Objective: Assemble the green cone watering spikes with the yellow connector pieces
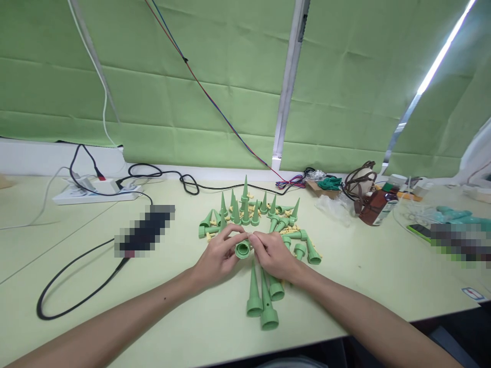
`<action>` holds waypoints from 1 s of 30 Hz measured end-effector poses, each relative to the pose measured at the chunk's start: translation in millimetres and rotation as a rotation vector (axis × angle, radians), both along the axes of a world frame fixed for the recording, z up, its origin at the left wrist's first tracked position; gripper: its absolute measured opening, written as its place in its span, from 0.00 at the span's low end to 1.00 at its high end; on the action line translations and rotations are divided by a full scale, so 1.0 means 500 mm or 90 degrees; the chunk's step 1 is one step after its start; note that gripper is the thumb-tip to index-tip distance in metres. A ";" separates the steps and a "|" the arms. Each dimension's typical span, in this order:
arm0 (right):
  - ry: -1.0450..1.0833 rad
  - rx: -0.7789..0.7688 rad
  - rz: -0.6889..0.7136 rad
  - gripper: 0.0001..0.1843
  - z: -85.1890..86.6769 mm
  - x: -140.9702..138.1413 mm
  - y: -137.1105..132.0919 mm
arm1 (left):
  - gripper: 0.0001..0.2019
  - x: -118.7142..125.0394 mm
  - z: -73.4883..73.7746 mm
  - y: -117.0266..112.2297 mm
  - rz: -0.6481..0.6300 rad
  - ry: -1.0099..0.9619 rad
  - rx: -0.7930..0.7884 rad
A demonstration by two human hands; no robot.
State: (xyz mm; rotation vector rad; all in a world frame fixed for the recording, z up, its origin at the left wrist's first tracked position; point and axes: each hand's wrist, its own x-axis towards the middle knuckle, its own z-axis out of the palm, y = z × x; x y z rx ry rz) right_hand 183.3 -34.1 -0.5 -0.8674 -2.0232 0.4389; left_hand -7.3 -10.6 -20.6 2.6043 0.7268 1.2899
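Green blinds point(199, 117) back a pale surface point(184, 327): power strip point(95, 193) at ten o'clock, brown bottle point(378, 207) at two, label unreadable. At centre, left hand point(217, 258) and right hand point(274, 255) each close a grip on one green cone spike point(243, 249), more spikes point(253, 212) at twelve.

Green blinds point(215, 97) hang behind a pale green table point(383, 276).

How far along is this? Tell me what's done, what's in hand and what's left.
Done, it seems: three spikes lie side by side nearest the person, apart from the rest. In hand: the left hand and right hand pinch one green spike, its open end facing the camera. Left: the pile of spikes beyond the hands, with small yellow pieces scattered among them.
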 end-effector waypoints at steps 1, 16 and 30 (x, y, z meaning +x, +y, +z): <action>0.000 -0.001 -0.004 0.22 -0.001 0.000 0.000 | 0.23 0.000 -0.001 0.000 0.004 0.003 -0.002; 0.076 -0.010 -0.020 0.21 0.003 -0.001 -0.001 | 0.09 0.006 0.007 -0.001 0.043 0.013 -0.102; 0.020 -0.060 0.022 0.21 0.005 0.000 -0.004 | 0.24 0.004 0.014 0.008 -0.031 -0.027 -0.128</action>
